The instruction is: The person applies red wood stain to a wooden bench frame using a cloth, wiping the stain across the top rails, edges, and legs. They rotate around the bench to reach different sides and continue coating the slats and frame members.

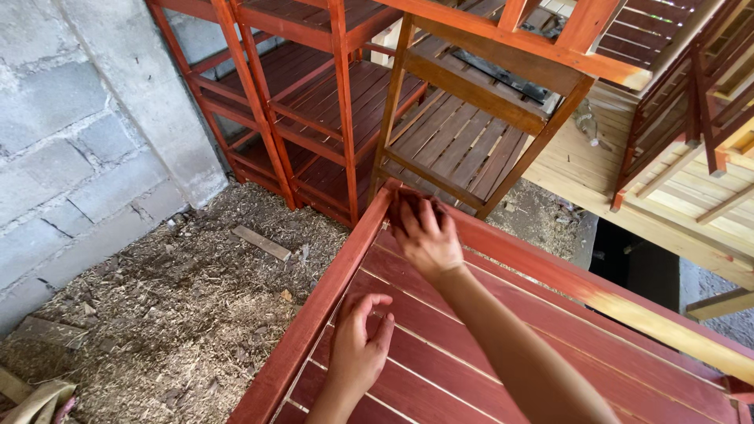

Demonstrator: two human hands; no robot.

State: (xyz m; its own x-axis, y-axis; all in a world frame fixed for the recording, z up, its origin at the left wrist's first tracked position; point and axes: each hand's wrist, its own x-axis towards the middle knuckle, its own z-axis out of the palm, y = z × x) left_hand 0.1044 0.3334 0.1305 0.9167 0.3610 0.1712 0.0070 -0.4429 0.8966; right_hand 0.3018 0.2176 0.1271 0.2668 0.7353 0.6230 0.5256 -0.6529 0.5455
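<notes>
Your right hand [428,235] reaches forward to the far corner of a red-stained slatted shelf [503,345], its fingers curled down over a dark rag [404,206] pressed against the wood where two rails meet. The rag shows only as a dark edge under your fingertips. Your left hand [357,349] rests nearer to you on the same shelf's slats, fingers loosely bent with the thumb lifted, holding nothing, just beside the left rail [314,314].

The right rail [628,302] of the shelf runs away to the right, red near your hand and fading to bare pale wood farther along.

Just beyond the corner stands an unpainted brownish shelf frame [471,133], tilted, close to your right hand. Behind it and to the left stand red-stained shelving units [314,94]. To the right lie pale wooden slats [675,188]. On the left, the ground is covered in wood shavings [173,298], with a small wood offcut [261,243] lying on them, and a grey block wall [71,141] rises beyond.
</notes>
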